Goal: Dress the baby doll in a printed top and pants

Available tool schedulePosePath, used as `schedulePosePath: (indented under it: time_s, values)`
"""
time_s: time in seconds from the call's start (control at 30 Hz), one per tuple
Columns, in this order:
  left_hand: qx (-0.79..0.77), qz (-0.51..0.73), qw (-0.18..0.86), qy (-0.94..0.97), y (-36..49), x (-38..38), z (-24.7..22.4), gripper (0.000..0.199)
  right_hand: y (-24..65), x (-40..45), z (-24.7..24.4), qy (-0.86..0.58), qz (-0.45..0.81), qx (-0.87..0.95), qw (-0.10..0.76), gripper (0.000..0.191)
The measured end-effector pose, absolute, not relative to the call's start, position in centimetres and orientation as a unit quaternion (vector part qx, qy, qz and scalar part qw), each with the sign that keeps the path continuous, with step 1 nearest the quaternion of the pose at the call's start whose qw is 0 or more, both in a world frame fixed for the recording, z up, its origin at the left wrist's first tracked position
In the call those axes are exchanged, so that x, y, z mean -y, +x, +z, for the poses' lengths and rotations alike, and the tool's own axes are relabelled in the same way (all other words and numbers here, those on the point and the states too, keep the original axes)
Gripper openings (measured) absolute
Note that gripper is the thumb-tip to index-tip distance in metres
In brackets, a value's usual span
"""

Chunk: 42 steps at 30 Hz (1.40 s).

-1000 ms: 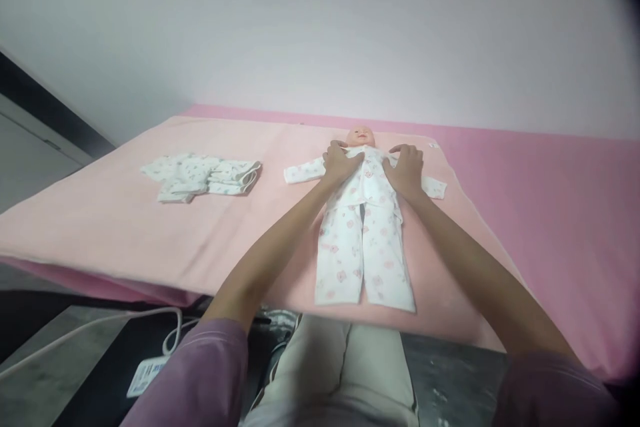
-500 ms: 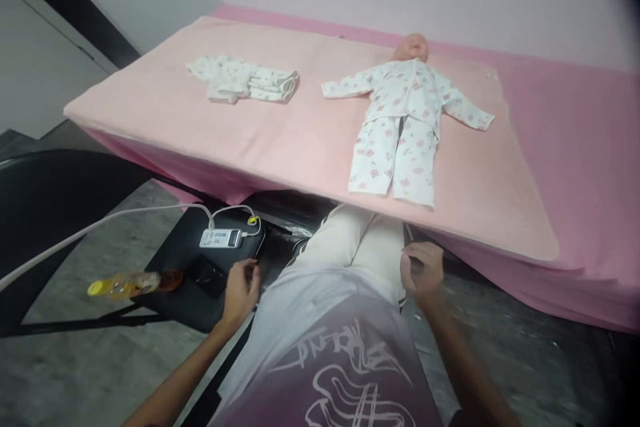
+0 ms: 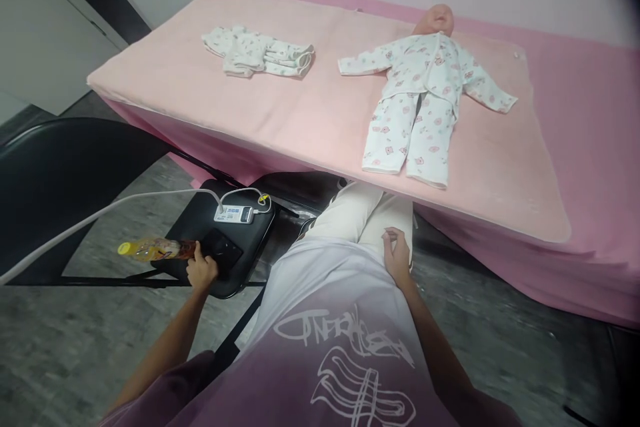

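My left hand [image 3: 201, 272] is over the black chair seat, its index finger stretched toward the base of a plastic bottle [image 3: 155, 249] with a yellow cap that lies on its side. Close to the thumb is a black phone-like flat object [image 3: 225, 250]; whether a finger touches it is hard to tell. My right hand [image 3: 398, 255] rests on my thigh, fingers loosely bent and apart, holding nothing. On the table in front lies a baby doll [image 3: 440, 20] in a white patterned top [image 3: 425, 70] and matching trousers [image 3: 407, 137].
Folded white patterned baby clothes [image 3: 260, 53] lie on the left part of the pink-covered table [image 3: 240, 103]. A white power strip [image 3: 233, 214] with cables sits on the black folding chair [image 3: 187, 220]. One cable [image 3: 100, 213] stretches across to the left. A wall stands behind the table.
My left hand has moved left over the chair seat to between the bottle and the flat black object. The right hand has come inward onto my thigh. The view has tilted down slightly.
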<state>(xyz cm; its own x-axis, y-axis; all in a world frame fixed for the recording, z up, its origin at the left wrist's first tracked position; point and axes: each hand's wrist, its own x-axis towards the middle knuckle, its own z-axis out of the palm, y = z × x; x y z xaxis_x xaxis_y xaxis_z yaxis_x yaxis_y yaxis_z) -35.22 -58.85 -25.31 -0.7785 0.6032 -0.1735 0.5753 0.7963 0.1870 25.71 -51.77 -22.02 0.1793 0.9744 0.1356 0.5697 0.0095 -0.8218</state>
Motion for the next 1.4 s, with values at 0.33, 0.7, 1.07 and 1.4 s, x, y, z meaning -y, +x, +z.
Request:
schedulePosePath:
  time_s: [0.33,0.7,1.07,1.4]
  values:
    - [-0.917,0.059,0.106,0.380,-34.1,61.6,-25.9,0.072,25.4,51.7,-21.8,-0.667,0.260,0.571,0.401,0.038]
    - [-0.899,0.049,0.093,0.426,-34.1,63.1,-26.3,0.068,25.4,51.7,-21.7,-0.677,0.257,0.555,0.410,0.041]
    - [-0.923,0.101,0.116,0.352,-35.5,60.6,-26.4,0.075,25.4,51.6,-21.4,-0.683,0.258,0.547,0.410,0.040]
    - [-0.930,0.089,0.113,0.338,-35.6,60.0,-26.4,0.072,25.3,51.6,-21.5,-0.683,0.255,0.541,0.420,0.042]
